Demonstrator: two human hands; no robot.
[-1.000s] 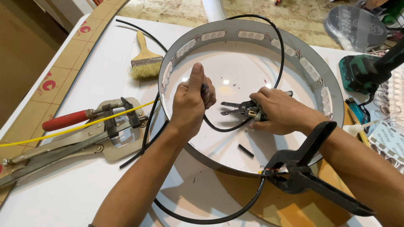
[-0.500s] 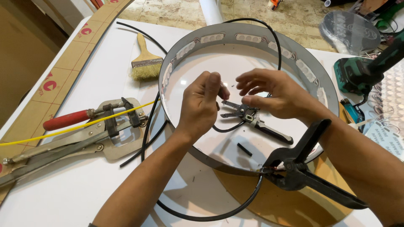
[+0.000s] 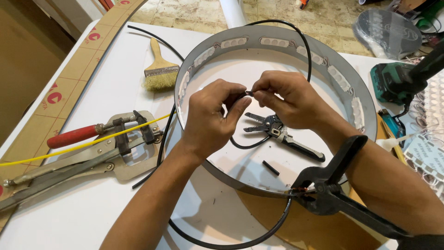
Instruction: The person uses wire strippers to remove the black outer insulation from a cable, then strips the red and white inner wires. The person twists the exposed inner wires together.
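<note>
The cable [image 3: 296, 41] has smooth, slightly glossy black plastic sheath. The round housing [image 3: 360, 99] looks like matt grey metal. The wire stripper [image 3: 277, 132] is dull steel. The brush [image 3: 159, 69] has pale wood handle, rough bristles. The worktop [image 3: 106, 92] is matt white.

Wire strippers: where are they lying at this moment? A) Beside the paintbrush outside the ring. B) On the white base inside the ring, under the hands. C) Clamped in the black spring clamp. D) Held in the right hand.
B: the wire strippers lie free on the white base inside the ring, below both hands, which pinch the black cable's end instead.
</note>
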